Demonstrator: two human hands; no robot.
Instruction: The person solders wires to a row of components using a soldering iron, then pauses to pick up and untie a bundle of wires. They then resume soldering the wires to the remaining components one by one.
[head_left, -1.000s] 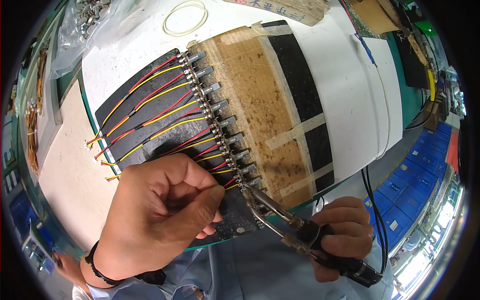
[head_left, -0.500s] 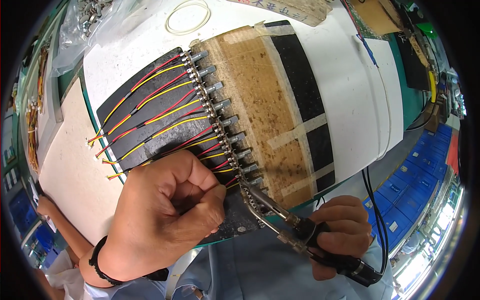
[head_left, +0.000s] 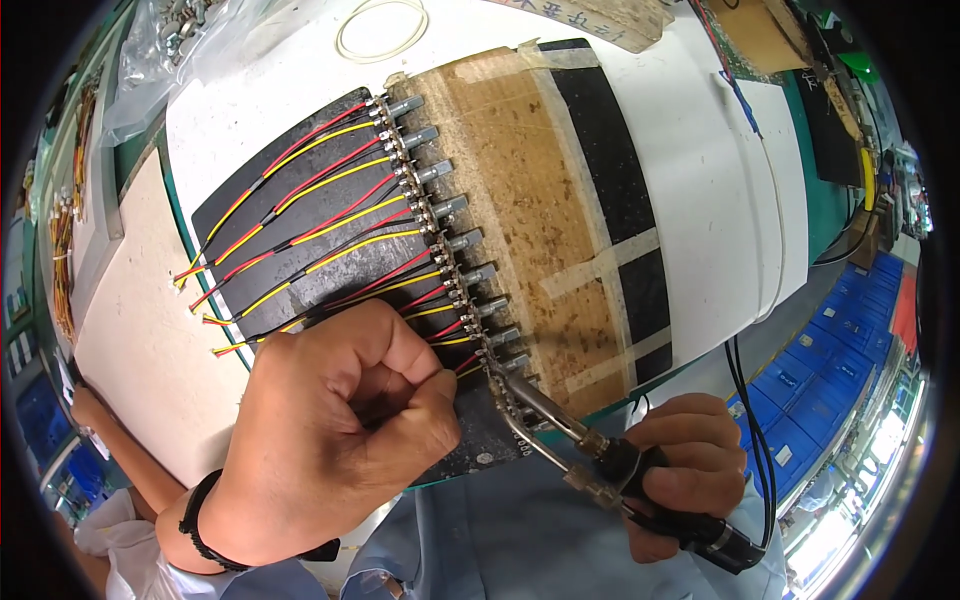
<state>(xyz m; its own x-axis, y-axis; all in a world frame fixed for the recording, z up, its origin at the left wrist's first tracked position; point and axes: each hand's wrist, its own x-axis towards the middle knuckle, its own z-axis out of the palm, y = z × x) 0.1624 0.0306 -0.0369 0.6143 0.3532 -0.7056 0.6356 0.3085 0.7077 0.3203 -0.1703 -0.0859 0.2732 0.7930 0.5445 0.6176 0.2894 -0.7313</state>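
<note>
The potentiometer row point(head_left: 465, 240) ran slantwise down the left edge of a brown wooden board point(head_left: 530, 190), its grey shafts pointing right over the wood. Under the whole arrangement lay a big white sheet point(head_left: 730, 190), the largest thing before me, and blue bins point(head_left: 830, 350) stood off to the right. Next in size came the wooden board itself, with pale masking tape point(head_left: 605, 265) reaching from it across a black band point(head_left: 615, 155) on its right side. A black plate point(head_left: 275, 148) spread out to the left of the row. At the lower left I saw another person's forearm point(head_left: 140, 455), well apart from the work. The worker's left hand point(head_left: 350, 430) hung over the plate, thumb and forefinger drawn into a narrow pinch just beside the row's near end; whether anything sat between the tips I could not tell. The right hand point(head_left: 690, 465) was wrapped around the black handle of a soldering iron point(head_left: 550, 410), whose barrel and thin bent tube pointed at the nearest potentiometers. Smaller still, red and yellow wires point(head_left: 350, 220) stretched from the row across the plate, ending in tiny white connectors point(head_left: 217, 352)
</note>
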